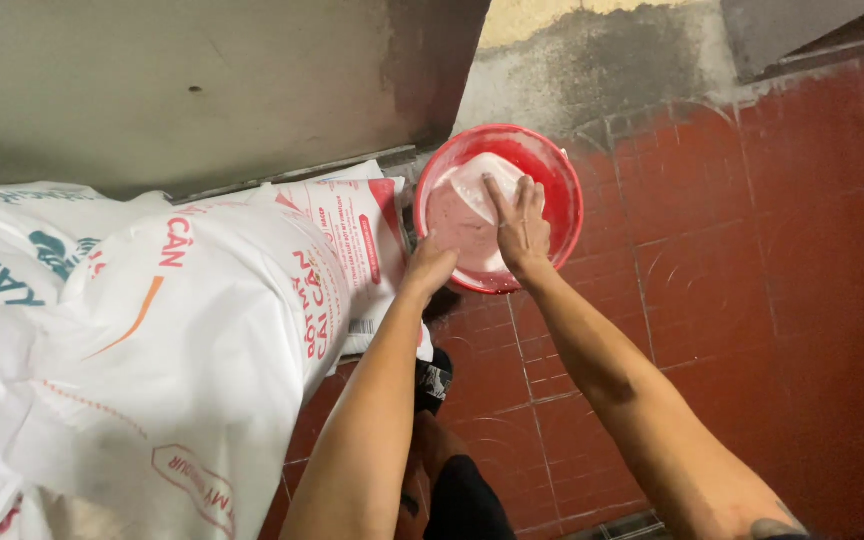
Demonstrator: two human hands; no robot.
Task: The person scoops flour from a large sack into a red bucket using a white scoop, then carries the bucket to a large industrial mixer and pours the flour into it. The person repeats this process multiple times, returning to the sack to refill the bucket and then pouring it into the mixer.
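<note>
Red basin (562, 175) on the tiled floor (752, 300) beside white sacks (152, 330) — left hand (428, 268) clamped on its near rim to steady it; right hand (520, 225) pressed open-fingered onto a white scoop (482, 185) in the powder.

Single head-worn view, looking steeply down from above, both forearms reaching away from the lens, near enough that the hands sit mid-frame at the red bowl (499, 205), tiled floor (732, 330) right, white sacks (152, 330) left, wall along the top
</note>
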